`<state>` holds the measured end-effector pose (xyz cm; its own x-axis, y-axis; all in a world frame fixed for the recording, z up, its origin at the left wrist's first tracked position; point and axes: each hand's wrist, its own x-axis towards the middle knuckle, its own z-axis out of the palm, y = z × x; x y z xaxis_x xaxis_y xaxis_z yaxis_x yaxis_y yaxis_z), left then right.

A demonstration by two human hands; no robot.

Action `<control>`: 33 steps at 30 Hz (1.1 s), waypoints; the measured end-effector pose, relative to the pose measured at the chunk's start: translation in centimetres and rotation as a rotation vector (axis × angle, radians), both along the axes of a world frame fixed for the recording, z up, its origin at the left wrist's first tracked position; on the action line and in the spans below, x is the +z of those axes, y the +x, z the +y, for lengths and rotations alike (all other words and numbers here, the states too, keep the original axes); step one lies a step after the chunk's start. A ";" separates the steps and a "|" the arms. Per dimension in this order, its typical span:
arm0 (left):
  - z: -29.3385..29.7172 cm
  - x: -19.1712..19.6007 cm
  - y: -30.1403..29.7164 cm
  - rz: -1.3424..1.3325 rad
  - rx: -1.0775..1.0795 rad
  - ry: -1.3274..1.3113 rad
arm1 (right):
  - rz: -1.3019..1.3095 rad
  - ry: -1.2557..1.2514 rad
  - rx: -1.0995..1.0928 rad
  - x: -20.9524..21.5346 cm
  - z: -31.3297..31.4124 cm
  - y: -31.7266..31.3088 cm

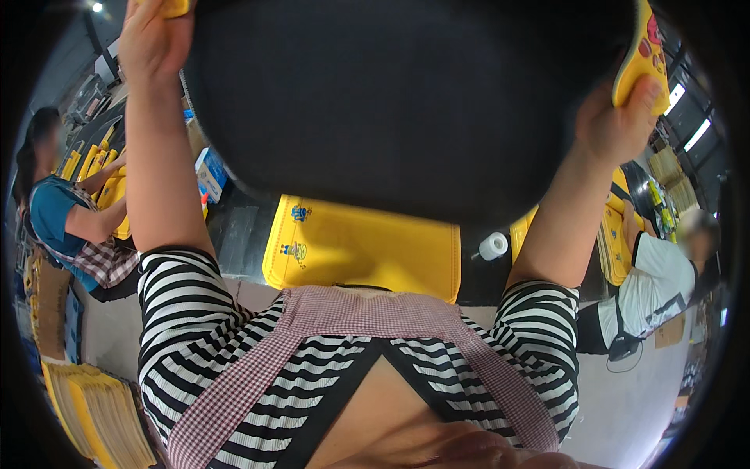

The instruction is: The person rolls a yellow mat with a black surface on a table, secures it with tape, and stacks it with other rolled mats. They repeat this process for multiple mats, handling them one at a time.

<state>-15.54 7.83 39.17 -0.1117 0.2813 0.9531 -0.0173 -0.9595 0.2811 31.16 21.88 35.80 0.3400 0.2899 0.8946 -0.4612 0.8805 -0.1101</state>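
A large mat with rounded corners is held up in front of me, its black underside (391,102) filling the upper middle of the view. Its yellow printed face shows only where the edge curls over at the right. My left hand (156,51) is closed on the mat's upper left edge, where a bit of yellow shows by the fingers. At the right edge my right hand (617,117) grips the yellow part, thumb on the printed face. Below the raised mat, a yellow mat (375,250) with small cartoon prints lies on the dark table (238,242).
A white roll (492,246) stands right of the lying mat. A blue and white box (211,173) is on the left. Co-workers handle yellow pieces at left (58,211) and right (656,273). A yellow stack (98,414) stands at lower left.
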 end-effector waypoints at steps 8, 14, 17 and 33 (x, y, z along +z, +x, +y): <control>16.1 -8.8 -1.7 -0.319 0.249 -0.100 | -0.163 -0.032 -0.419 -7.1 9.6 -8.0; 27.4 -23.0 -1.1 -0.152 -0.063 -1.008 | -0.643 -0.906 -0.004 -23.9 26.5 -5.9; 22.7 -34.0 -3.5 0.268 0.469 -1.235 | -1.168 -0.817 -0.283 -32.7 18.7 -7.1; -3.2 -43.3 0.5 0.591 1.047 -1.331 | -1.693 -1.083 -0.959 -41.5 -2.2 -0.6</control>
<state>-15.08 4.65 -4.10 -0.4923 0.8585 0.1435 0.7665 0.3495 0.5387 30.53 19.64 -5.71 -0.0441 0.9956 0.0823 0.9594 0.0651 -0.2745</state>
